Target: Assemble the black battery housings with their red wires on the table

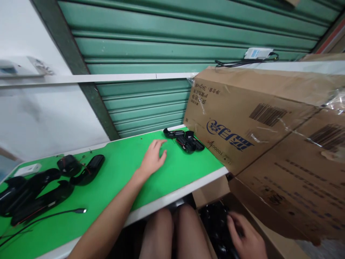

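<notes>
My left hand (154, 157) hovers over the green tabletop (175, 180), its fingers loosely apart and nothing held. Just beyond its fingertips lies a small group of black curved plastic parts (185, 144), some showing thin red wires. Down at the right, my right hand (246, 235) reaches into an open cardboard box (212, 190) filled with shiny black plastic parts (214, 223). Its thumb and fingers are curled round a black part at the box's inner side; that part is mostly hidden among the others.
More black curved parts (43, 194) lie at the table's left, with a black cable (78, 210) in front. A large carton (234, 122) walls off the right end. Behind the table stand a green shutter (140, 46) and a white rail (121, 77). My knees are under the front edge.
</notes>
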The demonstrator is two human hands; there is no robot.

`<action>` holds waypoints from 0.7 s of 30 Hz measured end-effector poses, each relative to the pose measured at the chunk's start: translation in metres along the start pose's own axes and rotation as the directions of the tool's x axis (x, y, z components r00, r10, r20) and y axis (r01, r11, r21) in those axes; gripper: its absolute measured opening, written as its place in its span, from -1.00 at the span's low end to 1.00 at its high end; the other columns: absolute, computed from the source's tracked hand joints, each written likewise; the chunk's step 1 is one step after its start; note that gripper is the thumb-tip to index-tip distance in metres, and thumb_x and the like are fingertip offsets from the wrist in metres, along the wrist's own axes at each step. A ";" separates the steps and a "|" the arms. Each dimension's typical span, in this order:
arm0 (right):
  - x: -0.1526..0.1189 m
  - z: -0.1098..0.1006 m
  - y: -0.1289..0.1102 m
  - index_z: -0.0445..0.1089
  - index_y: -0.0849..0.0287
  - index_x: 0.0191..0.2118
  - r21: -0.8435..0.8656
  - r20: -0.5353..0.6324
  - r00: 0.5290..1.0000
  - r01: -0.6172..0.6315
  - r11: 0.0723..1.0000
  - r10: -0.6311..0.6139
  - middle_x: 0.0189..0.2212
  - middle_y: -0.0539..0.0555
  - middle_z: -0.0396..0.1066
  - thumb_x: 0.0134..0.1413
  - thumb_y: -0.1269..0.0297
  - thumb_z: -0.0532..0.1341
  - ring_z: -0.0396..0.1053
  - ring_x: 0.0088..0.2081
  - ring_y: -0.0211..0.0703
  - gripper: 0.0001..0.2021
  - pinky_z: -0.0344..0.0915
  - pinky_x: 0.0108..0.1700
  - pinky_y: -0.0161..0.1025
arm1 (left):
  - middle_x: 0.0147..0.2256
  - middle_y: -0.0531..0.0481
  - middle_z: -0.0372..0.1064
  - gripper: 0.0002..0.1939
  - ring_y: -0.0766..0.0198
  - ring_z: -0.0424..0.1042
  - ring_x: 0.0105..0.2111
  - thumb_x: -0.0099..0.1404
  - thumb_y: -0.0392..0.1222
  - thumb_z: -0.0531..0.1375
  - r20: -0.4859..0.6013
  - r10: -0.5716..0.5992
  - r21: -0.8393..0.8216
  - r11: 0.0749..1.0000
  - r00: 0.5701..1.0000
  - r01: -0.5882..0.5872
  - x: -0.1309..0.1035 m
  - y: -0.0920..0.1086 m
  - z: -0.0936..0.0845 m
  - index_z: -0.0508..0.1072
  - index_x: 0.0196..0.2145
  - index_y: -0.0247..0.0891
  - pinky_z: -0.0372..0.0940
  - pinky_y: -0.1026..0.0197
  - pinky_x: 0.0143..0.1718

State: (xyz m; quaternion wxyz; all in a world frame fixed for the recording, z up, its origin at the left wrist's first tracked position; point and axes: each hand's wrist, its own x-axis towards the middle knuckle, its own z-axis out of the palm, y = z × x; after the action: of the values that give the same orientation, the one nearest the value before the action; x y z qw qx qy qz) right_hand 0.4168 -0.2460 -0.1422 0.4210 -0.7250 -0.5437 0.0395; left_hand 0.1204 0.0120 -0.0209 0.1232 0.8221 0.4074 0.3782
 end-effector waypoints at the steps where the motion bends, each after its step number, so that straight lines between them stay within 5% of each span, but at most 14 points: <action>1: 0.022 0.009 -0.019 0.54 0.06 -0.23 0.012 -0.035 0.990 0.140 0.990 -0.139 -0.34 0.12 0.58 0.18 0.08 0.22 0.55 -0.37 -0.03 -0.78 0.51 -0.26 -0.12 | 0.09 -0.26 0.32 -0.56 0.02 0.36 0.11 0.38 -0.23 0.11 -0.045 -0.009 0.041 0.999 0.999 0.010 0.014 -0.011 0.008 0.34 0.20 -0.28 0.31 -0.08 0.18; 3: 0.072 0.028 -0.065 0.50 0.11 -0.11 0.018 -0.110 0.927 0.362 0.932 -0.358 -0.31 0.12 0.56 0.25 0.24 0.21 0.53 -0.30 -0.07 -0.83 0.48 -0.19 -0.16 | 0.12 -0.25 0.27 -0.52 0.00 0.30 0.15 0.36 -0.22 0.13 -0.047 0.004 0.124 0.992 0.999 0.001 0.034 -0.025 0.024 0.34 0.23 -0.25 0.28 -0.09 0.21; 6: 0.142 0.059 -0.121 0.47 0.15 -0.06 -0.074 -0.206 0.838 0.501 0.862 -0.505 -0.22 0.17 0.52 0.27 0.30 0.19 0.46 -0.17 0.00 -0.81 0.45 -0.08 -0.08 | 0.05 -0.19 0.34 -0.51 0.00 0.35 0.06 0.33 -0.21 0.19 0.033 0.028 0.156 0.987 0.999 -0.033 0.049 -0.032 0.045 0.40 0.21 -0.18 0.34 -0.07 0.11; 9: 0.184 0.089 -0.137 0.51 0.19 -0.04 -0.186 -0.085 0.848 0.502 0.844 -0.523 -0.02 0.28 0.43 0.17 0.25 0.28 0.38 -0.04 0.15 -0.74 0.43 0.00 0.05 | -0.12 -0.17 0.44 -0.67 0.02 0.43 -0.08 0.34 -0.17 0.21 0.095 0.018 0.155 0.987 0.995 -0.033 0.051 -0.036 0.059 0.54 0.04 -0.20 0.40 -0.02 -0.03; 14: 0.194 0.116 -0.118 0.54 0.20 -0.18 -0.196 -0.074 0.881 0.446 0.873 -0.467 -0.01 0.29 0.38 0.12 0.33 0.28 0.28 0.02 0.17 -0.84 0.38 0.08 0.07 | -0.26 -0.10 0.48 -0.77 0.13 0.47 -0.22 0.38 -0.13 0.16 0.132 0.037 0.116 0.992 0.991 -0.053 0.048 -0.038 0.059 0.60 -0.15 -0.22 0.40 0.10 -0.12; 17: 0.191 0.117 -0.116 0.53 0.17 -0.19 -0.172 -0.139 0.891 0.408 0.896 -0.432 0.04 0.28 0.34 0.15 0.28 0.27 0.23 0.10 0.19 -0.85 0.30 0.15 0.10 | -0.03 -0.16 0.45 -0.63 0.03 0.41 0.00 0.28 -0.18 0.19 0.067 0.071 0.109 0.991 0.995 -0.078 0.052 -0.036 0.050 0.51 0.04 -0.21 0.32 -0.01 0.09; 21: 0.195 0.118 -0.121 0.40 0.17 0.16 -0.161 -0.110 0.965 0.218 0.962 -0.237 0.33 0.38 0.06 0.06 0.02 0.35 0.01 0.33 0.43 -0.43 0.10 0.26 0.32 | 0.31 -0.22 0.19 -0.34 -0.14 0.16 0.29 0.21 -0.25 0.17 -0.063 -0.032 0.208 0.977 0.997 0.044 0.063 -0.043 0.046 0.30 0.28 -0.17 0.07 -0.24 0.30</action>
State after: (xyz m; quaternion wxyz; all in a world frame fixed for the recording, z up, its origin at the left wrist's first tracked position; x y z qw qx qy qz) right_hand 0.3435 -0.0122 -0.0613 0.4020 -0.6877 -0.5967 -0.0965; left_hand 0.1529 0.0927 -0.0412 0.0312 0.8109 0.4640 0.3552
